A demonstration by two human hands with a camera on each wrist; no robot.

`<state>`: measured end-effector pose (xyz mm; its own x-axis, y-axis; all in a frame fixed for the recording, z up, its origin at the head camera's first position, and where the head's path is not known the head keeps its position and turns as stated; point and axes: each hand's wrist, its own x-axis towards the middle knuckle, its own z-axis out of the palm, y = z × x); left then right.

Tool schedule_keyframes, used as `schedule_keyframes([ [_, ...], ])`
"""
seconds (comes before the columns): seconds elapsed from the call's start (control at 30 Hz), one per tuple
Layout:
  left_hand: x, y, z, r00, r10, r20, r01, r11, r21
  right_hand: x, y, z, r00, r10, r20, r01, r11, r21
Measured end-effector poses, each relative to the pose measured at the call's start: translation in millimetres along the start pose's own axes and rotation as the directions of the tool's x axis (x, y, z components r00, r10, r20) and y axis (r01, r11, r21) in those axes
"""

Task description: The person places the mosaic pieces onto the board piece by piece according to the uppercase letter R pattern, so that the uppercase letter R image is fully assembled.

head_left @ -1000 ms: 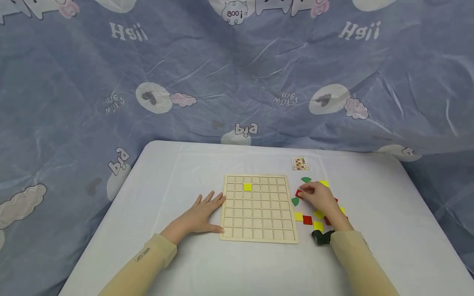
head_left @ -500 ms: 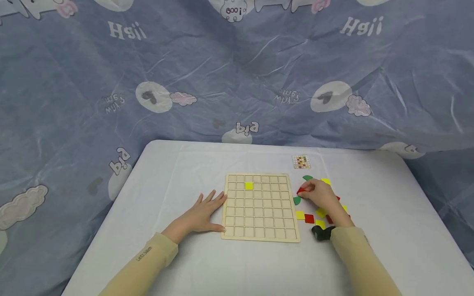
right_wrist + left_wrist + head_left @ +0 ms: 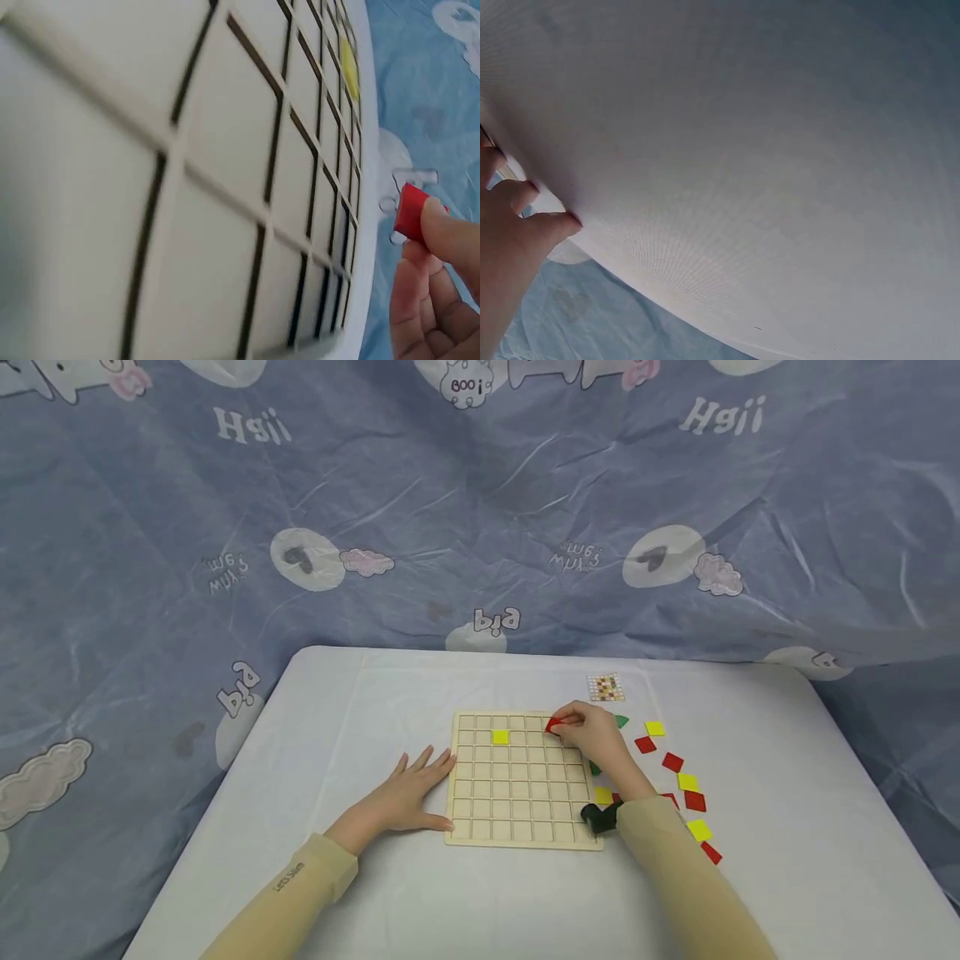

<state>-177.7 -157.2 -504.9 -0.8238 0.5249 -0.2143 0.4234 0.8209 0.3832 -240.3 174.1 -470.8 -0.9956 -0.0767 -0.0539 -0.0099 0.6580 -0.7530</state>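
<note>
My right hand (image 3: pixel 597 739) pinches a red square tile (image 3: pixel 409 213) between thumb and fingers, over the upper right part of a wooden grid board (image 3: pixel 519 789). One yellow tile (image 3: pixel 500 737) sits in a cell of the board's second row from the back. With fingers spread, my left hand (image 3: pixel 401 793) lies flat on the table, its fingertips and thumb at the board's left edge. In the left wrist view, that hand (image 3: pixel 514 225) shows at the far left.
Right of the board lie loose red tiles (image 3: pixel 672 762), yellow tiles (image 3: pixel 687 782) and green rounded pieces (image 3: pixel 622 721), some hidden behind the right arm. A small patterned grid card (image 3: pixel 605 687) lies behind them. A black device (image 3: pixel 600 817) is strapped at the right wrist.
My right hand has picked the red tile up from among the loose pieces and carried it left over the board. The left hand has stayed in place.
</note>
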Motion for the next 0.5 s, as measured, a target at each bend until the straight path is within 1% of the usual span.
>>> schedule_keyframes([
  [0.17, -1.2, -2.3, 1.3, 1.000, 0.009, -0.007, -0.009, 1.000, -0.015, 6.1, -11, 26, 0.999, -0.046, 0.017, 0.045, 0.999, 0.020],
  [0.3, -0.7, -3.5, 3.0, 1.000, 0.005, -0.003, -0.005, 1.000, -0.013, 9.9, -14, 40, 0.997, -0.066, 0.031, 0.065, 0.998, 0.019],
  [0.4, -0.4, -3.3, 3.0, 1.000, -0.004, 0.008, 0.004, 1.000, -0.001, 11.4, -17, 45, 0.996, -0.079, 0.036, 0.080, 0.997, -0.013],
  [0.5, -0.1, -3.0, 2.0, 1.000, -0.001, 0.002, 0.001, 1.000, -0.007, 12.4, -19, 48, 0.994, -0.106, 0.033, 0.108, 0.991, -0.078],
])
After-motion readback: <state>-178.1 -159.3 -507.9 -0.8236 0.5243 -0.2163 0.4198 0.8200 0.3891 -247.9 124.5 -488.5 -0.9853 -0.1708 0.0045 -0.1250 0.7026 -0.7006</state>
